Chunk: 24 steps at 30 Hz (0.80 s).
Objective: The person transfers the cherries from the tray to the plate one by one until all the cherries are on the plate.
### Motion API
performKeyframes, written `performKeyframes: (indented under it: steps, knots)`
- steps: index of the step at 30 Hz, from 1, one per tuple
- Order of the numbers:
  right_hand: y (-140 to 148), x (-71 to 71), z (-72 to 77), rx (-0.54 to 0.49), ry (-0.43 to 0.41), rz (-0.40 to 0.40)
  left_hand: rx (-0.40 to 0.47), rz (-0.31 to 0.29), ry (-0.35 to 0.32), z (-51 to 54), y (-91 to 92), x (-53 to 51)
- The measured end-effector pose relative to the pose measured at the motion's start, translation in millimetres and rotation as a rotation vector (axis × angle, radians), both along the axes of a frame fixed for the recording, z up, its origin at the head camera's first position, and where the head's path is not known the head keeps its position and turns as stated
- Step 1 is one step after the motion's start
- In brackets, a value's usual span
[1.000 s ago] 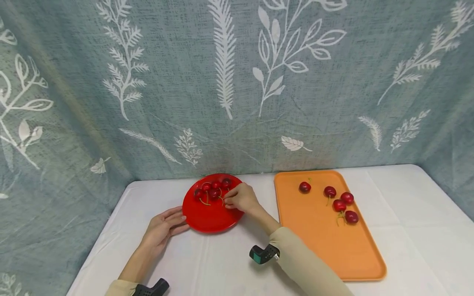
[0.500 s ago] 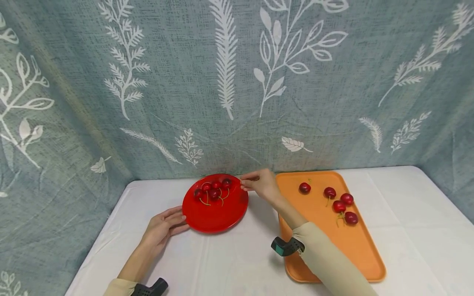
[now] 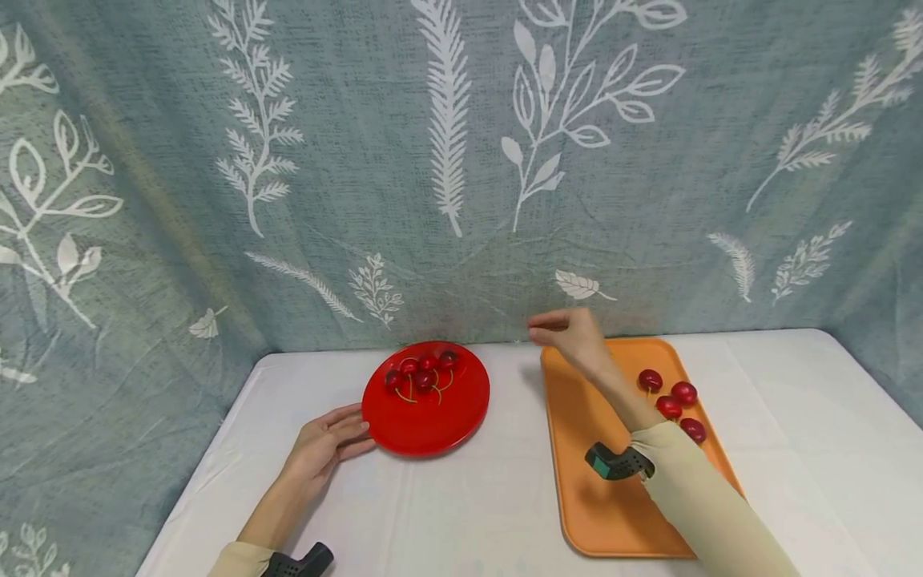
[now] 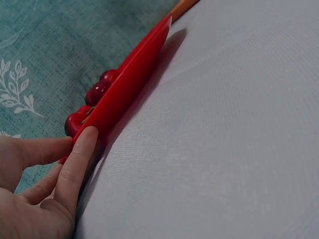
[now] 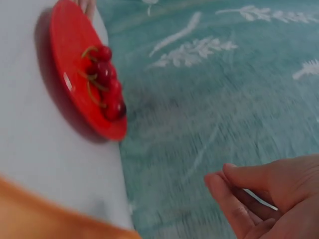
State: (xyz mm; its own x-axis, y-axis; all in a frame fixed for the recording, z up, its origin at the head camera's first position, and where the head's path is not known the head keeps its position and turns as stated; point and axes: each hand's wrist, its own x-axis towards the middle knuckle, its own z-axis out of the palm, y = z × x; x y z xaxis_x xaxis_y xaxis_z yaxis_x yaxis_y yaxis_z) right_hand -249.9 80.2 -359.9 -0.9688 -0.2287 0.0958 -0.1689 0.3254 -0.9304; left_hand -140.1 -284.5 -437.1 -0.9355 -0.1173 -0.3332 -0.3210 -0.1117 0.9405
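My left hand point(image 3: 320, 449) pinches the near-left rim of a red plate point(image 3: 425, 429). In the left wrist view its thumb and fingers point(image 4: 75, 167) sit on either side of that rim. Several dark red cherries point(image 3: 424, 379) with green stems lie grouped toward the plate's far side. My right hand point(image 3: 577, 340) hovers by the far-left corner of an orange tray point(image 3: 587, 521). Its thumb and fingertips come close together with nothing between them, as the right wrist view confirms. More cherries point(image 3: 669, 407) lie on the tray's right side; the right forearm partly covers them.
A white cloth point(image 3: 461, 513) covers the table under plate and tray. Behind it hangs a blue-green curtain point(image 3: 346, 184) with white leaf prints, close to the plate's far edge.
My right hand has moved away from the plate, rightward to the tray's far-left corner. It now hides a cherry there. The left hand keeps its grip; the head view has shifted slightly.
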Motion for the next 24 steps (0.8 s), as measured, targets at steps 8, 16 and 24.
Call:
performKeyframes:
  steps: [8,16,24]
  knots:
    - [43.9,-7.2,-6.4,0.207,0.098,-0.003,0.018,0.000,0.005,0.1,0.3,-0.3]
    - [84.6,-11.3,-11.5,0.405,0.151,0.004,0.008,-0.001,0.003,1.2,0.3,0.2]
    - [111.7,-19.6,-25.2,0.477,0.202,0.017,0.018,-0.005,0.005,0.4,0.1,-0.1]
